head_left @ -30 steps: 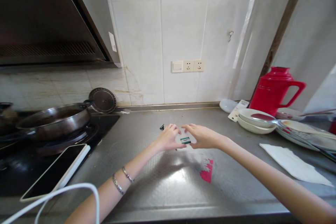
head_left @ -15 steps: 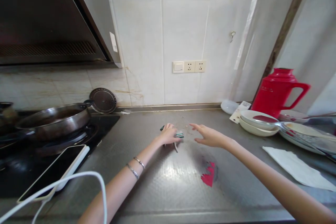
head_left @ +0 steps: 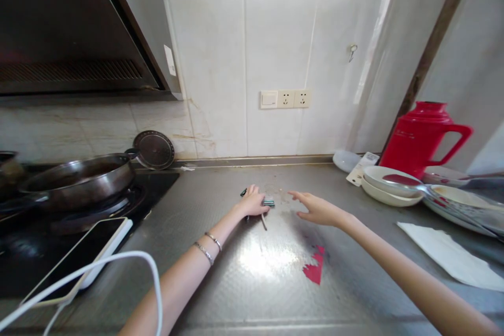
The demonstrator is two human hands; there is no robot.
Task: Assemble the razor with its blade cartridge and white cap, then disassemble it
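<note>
On the metal counter (head_left: 208, 194), my left hand (head_left: 252, 201) is bent down over several small items that it mostly covers. A small green piece with pale stripes (head_left: 269, 202) shows at its right side, and a dark green piece (head_left: 243, 192) sticks out at its left. Below the fingers a thin pale stick (head_left: 264, 221) pokes out. Palm down and holding nothing, my right hand (head_left: 318, 209) hovers to the right with its fingers apart. Nearer to me lies a torn red scrap (head_left: 315, 266).
To the left are a steel pan (head_left: 84, 184) on the black hob and a phone (head_left: 79, 260) with a white cable (head_left: 129, 257). A red thermos jug (head_left: 413, 139), stacked bowls (head_left: 389, 194) and a white paper sheet (head_left: 444, 252) stand or lie at the right.
My right hand has drawn slightly to the right, away from my left hand. The left hand stays over the small items. The camera view has shifted a little.
</note>
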